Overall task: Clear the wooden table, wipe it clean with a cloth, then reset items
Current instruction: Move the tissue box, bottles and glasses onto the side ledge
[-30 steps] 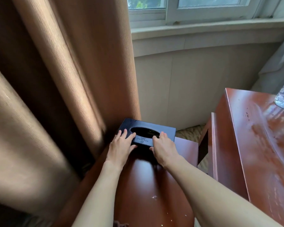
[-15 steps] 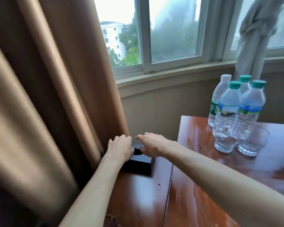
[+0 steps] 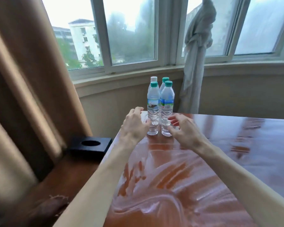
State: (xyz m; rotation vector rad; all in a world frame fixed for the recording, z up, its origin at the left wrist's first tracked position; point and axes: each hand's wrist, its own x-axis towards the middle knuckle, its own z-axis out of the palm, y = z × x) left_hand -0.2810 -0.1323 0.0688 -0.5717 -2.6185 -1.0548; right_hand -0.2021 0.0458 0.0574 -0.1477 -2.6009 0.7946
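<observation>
Far left of the bottles: tan curtain (image 3: 28,89) hanging down to a lower wooden ledge (image 3: 69,174). Black tissue box (image 3: 90,145) with oval opening sitting on that ledge, left of the bottles and just beside the surface's left edge. Left hand (image 3: 134,126) raised over the surface (image 3: 203,177), fingers loosely curled, holding nothing, just left of the bottles; contact with a clear glass partly hidden behind it cannot be told. Four water bottles (image 3: 160,108) clustered upright at the surface's far left corner, three green caps, one white cap at the back left. Two clear glasses apparently in front of the bottles, blurred and partly hidden by the hands. Right hand (image 3: 185,130) just right of the bottles, fingers spread and slightly bent, gripping nothing. Hands apart, bottles between them. Streaky wet smears across the glossy surface nearer than the bottles. Knotted grey sheer curtain (image 3: 195,51) behind and right of the bottles, against the window (image 3: 131,30).
</observation>
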